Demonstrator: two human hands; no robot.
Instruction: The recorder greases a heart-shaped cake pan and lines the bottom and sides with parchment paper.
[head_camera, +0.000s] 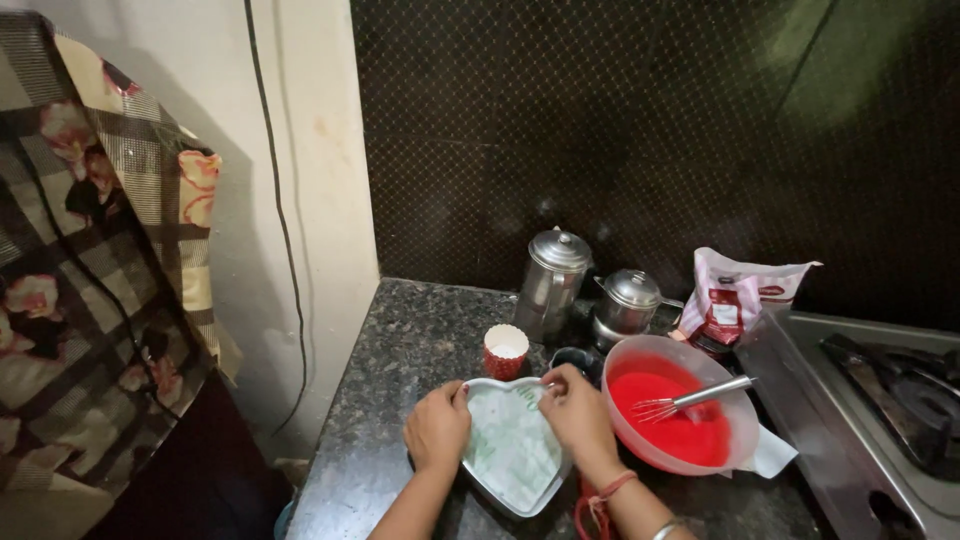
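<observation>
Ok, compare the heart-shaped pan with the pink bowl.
The heart-shaped pan is metal, shallow and lined with paper; the pink bowl is round, deeper plastic holding red batter and a whisk. The left hand and right hand grip the pan; the bowl stands untouched. Both sit on the dark counter.

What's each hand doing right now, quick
Left hand: closed on the left rim of the heart-shaped pan.
Right hand: fingers curled, pressing the paper lining at the pan's right rim.
</observation>
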